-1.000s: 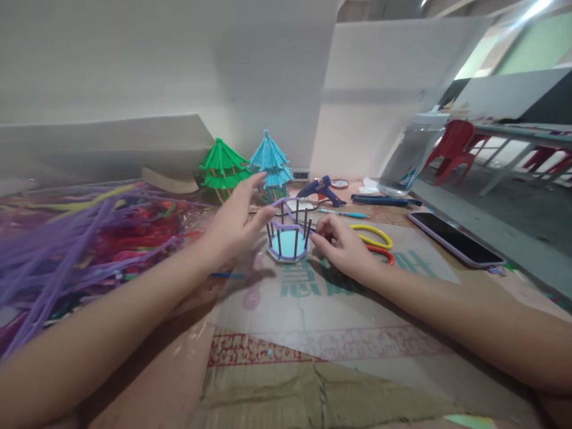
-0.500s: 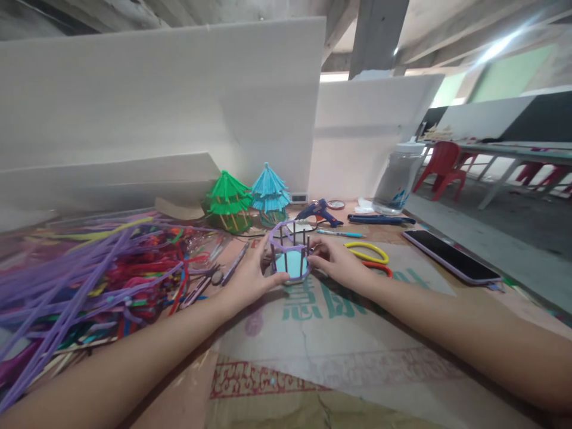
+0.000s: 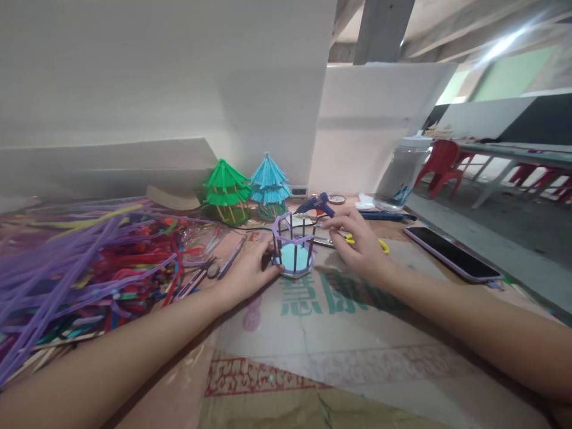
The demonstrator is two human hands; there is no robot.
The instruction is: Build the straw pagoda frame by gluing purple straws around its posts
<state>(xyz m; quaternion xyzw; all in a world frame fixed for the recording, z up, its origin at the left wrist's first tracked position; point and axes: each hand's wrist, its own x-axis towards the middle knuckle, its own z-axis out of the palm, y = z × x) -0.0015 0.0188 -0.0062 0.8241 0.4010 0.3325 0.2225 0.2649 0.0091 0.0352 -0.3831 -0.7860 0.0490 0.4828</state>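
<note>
A small round frame [image 3: 295,257] stands on the sheet before me, with a light blue base, dark upright sticks and a purple pipe-cleaner ring around the top. My left hand [image 3: 250,266] grips its left side, thumb by the base and fingertips partly hidden behind the sticks. To the right of the frame, apart from it, my right hand [image 3: 357,247] hovers with fingers loosely bent and apart, and nothing shows in its grasp. Under and behind that hand lie scissors [image 3: 383,246] with yellow handles, partly covered. The glue gun [image 3: 318,204] rests just beyond the frame.
Purple, red and other pipe cleaners [image 3: 102,262] are heaped at left. Green [image 3: 227,190] and blue [image 3: 269,185] pavilion models stand at the back. A phone [image 3: 451,253], a water bottle [image 3: 400,173] and a dark blue tool [image 3: 388,215] lie or stand at right.
My right hand has let go of the frame and moved right and up, over the scissors and pen. My left hand stays on the frame. The view has shifted slightly.
</note>
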